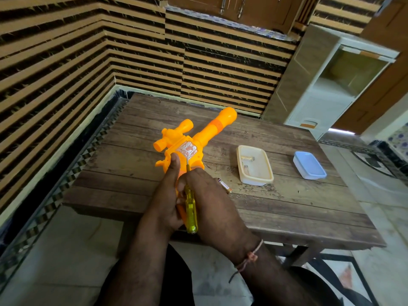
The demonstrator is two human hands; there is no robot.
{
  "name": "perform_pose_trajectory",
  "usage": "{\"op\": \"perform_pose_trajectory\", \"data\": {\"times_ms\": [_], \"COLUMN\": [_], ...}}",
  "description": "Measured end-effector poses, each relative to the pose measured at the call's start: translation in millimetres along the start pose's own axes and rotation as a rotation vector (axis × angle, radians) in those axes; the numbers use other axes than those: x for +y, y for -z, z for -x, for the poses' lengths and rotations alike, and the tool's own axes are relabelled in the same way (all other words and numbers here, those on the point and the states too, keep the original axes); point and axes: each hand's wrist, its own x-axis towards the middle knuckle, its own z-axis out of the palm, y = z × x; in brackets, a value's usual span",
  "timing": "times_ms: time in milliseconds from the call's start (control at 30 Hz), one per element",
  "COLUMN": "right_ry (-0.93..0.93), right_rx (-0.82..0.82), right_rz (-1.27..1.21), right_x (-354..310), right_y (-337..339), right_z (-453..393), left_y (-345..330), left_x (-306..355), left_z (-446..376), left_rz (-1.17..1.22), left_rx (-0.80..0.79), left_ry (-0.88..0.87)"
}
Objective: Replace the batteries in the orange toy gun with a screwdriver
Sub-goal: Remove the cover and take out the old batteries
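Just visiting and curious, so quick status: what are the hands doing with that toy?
Left hand grips orange toy gun. Right hand holds yellow screwdriver, tip at gun body. Loose battery beside right hand; nothing blocking.

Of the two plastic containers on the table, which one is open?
The cream container, the one nearer the toy gun, is open: it has no lid, and small items lie inside. The blue container, farther right, shows no opening.

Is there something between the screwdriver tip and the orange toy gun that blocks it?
Nothing visible does. The right hand grips the screwdriver, whose tip already meets the toy gun, held by the left hand.
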Motion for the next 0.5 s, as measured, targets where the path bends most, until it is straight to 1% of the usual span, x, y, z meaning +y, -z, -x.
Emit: {"op": "perform_pose_trajectory", "data": {"times_ms": [100, 167, 233, 333, 367, 400, 433, 500], "right_ry": [-0.039, -0.150, -0.268, -0.353, -0.388, -0.414, -0.454, -0.480], "right_rx": [0.097, 0.194, 0.327, 0.548, 0.586, 0.600, 0.580, 0.501], "right_rz": [-0.172, -0.430, -0.627, -0.601, -0.587, -0.560, -0.502, -0.320], "right_x": [-2.2, -5.2, -1.0, 16.8, 23.7, 31.3, 38.8, 54.4], "right_y": [-0.4, 1.8, 10.9, 30.3, 33.6, 34.5, 32.8, 22.4], "right_z": [7.2, 10.4, 11.1, 9.1, 10.0, 12.6, 16.0, 24.2], "left_y": [-0.5, 0.3, 3.6, 3.7, 3.8, 4.4, 5.2, 5.4], "left_x": [2.0, 1.8, 1.2, 4.8, 6.0, 6.4, 6.4, 6.4], "left_z": [2.5, 1.5, -1.9, -2.1, -1.8, -2.2, -2.7, -2.4], "left_rz": [0.021, 0.045, 0.050, 0.046, 0.060, 0.068, 0.075, 0.078], "left_rx": [-0.029, -0.038, 0.006, 0.123, 0.154, 0.180, 0.199, 0.215], "left_ry": [-0.028, -0.039, -0.095, -0.186, -0.210, -0.228, -0.244, -0.261]}}
